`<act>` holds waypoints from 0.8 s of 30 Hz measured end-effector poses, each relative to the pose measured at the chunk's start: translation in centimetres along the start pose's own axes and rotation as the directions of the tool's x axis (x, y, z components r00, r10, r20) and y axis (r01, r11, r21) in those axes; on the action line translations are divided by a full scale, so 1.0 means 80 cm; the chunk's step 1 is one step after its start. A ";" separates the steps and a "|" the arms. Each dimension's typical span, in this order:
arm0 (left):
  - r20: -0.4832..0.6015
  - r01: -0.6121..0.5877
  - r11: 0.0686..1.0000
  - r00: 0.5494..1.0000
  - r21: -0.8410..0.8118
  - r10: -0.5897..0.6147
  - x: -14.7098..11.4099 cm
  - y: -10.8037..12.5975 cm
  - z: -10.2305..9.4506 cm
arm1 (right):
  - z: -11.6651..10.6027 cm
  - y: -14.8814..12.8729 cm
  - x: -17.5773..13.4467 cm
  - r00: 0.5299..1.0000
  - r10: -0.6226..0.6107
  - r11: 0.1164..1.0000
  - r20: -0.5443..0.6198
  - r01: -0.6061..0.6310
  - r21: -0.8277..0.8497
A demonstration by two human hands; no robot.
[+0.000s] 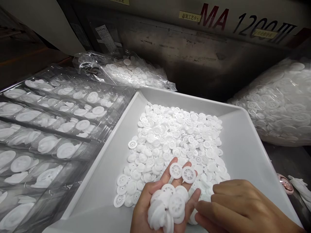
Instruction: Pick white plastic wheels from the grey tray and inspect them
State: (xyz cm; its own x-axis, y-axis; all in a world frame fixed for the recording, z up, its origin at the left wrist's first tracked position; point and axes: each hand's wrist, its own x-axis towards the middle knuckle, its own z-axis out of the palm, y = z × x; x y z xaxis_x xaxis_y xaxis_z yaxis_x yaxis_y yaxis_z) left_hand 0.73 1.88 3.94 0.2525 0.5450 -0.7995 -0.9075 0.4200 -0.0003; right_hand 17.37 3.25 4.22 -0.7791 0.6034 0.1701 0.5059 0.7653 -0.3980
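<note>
My left hand (143,202) is palm up over the bin, cupped around a heap of small white spoked plastic wheels (176,205). Two more wheels (188,174) rest across its raised fingers. Close by on the right, my right hand (233,205) has its fingers curled, knuckles toward me. Its fingertips are near the left little finger, and whatever they may hold is hidden. Beneath both hands, a broad layer of the same wheels (167,136) covers the floor of a light grey plastic bin (243,136).
Clear compartment trays (97,142) with white parts in their pockets stand left of the bin. An open clear bag of wheels (136,72) lies behind it. A full bag (284,103) bulges at the right. A machine panel (165,42) rises at the back.
</note>
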 end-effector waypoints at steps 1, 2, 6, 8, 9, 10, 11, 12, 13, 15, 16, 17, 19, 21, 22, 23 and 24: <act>0.011 0.009 1.000 1.000 0.026 -0.009 0.001 0.000 -0.003 | 0.001 -0.001 0.001 0.999 0.017 1.000 -0.051 -0.018 -0.014; 0.027 0.021 0.998 0.999 0.055 -0.022 0.003 0.000 -0.007 | 0.004 -0.003 0.002 0.993 0.032 0.999 -0.110 -0.033 -0.013; 0.101 0.094 0.991 0.990 0.093 -0.103 0.009 0.000 -0.020 | 0.021 -0.012 0.009 0.971 0.186 0.978 -0.148 -0.168 0.122; 0.138 0.137 0.988 0.980 0.070 -0.145 0.010 0.001 -0.021 | 0.030 -0.017 0.012 0.953 0.280 0.942 -0.119 -0.248 0.226; 0.145 0.149 0.987 0.977 0.057 -0.156 0.010 0.002 -0.020 | 0.034 -0.019 0.013 0.945 0.311 0.920 -0.103 -0.273 0.280; 0.137 0.149 0.988 0.979 0.040 -0.153 0.009 0.002 -0.017 | 0.036 -0.020 0.013 0.939 0.336 0.896 -0.078 -0.293 0.335; 0.108 0.144 0.989 0.983 0.024 -0.146 0.008 0.003 -0.014 | 0.036 -0.021 0.014 0.930 0.365 0.865 -0.037 -0.325 0.382; 0.060 0.134 0.991 0.989 0.014 -0.135 0.007 0.004 -0.009 | 0.035 -0.022 0.014 0.918 0.396 0.831 0.016 -0.366 0.420; 0.006 0.119 0.993 0.993 0.016 -0.119 0.005 0.005 -0.005 | 0.032 -0.022 0.014 0.903 0.425 0.796 0.071 -0.409 0.447; -0.075 0.088 0.995 0.994 0.040 -0.085 0.002 0.007 0.003 | 0.024 -0.020 0.014 0.862 0.487 0.725 0.143 -0.490 0.484; -0.087 0.072 0.996 0.994 0.048 -0.068 0.000 0.007 0.006 | 0.019 -0.018 0.015 0.839 0.519 0.689 0.166 -0.525 0.500; -0.081 0.046 0.998 0.996 0.046 -0.042 -0.001 0.007 0.008 | 0.015 -0.015 0.015 0.813 0.549 0.650 0.192 -0.560 0.513; -0.053 -0.021 1.000 0.998 0.017 0.022 -0.003 0.007 0.012 | 0.011 -0.008 0.016 0.747 0.615 0.563 0.253 -0.640 0.523; -0.055 -0.078 0.997 0.995 0.007 0.078 -0.004 0.005 0.013 | 0.011 -0.002 0.017 0.691 0.654 0.492 0.310 -0.699 0.519; -0.063 -0.099 0.995 0.993 0.011 0.100 -0.004 0.004 0.013 | 0.013 0.001 0.018 0.671 0.663 0.466 0.331 -0.716 0.519; -0.072 -0.111 0.994 0.991 0.014 0.112 -0.004 0.004 0.014 | 0.015 0.004 0.018 0.659 0.670 0.448 0.342 -0.726 0.521; -0.077 -0.117 0.993 0.990 0.016 0.118 -0.004 0.004 0.014 | 0.016 0.005 0.019 0.653 0.673 0.437 0.347 -0.730 0.526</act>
State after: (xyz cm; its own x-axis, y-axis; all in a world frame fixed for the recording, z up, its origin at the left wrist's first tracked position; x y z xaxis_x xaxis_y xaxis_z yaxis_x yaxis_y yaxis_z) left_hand 0.73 2.60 4.87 0.1169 0.5331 -0.8379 -0.9255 0.3645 0.1028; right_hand 15.94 4.18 3.11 -0.2965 0.8317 -0.4694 0.5948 -0.2237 -0.7721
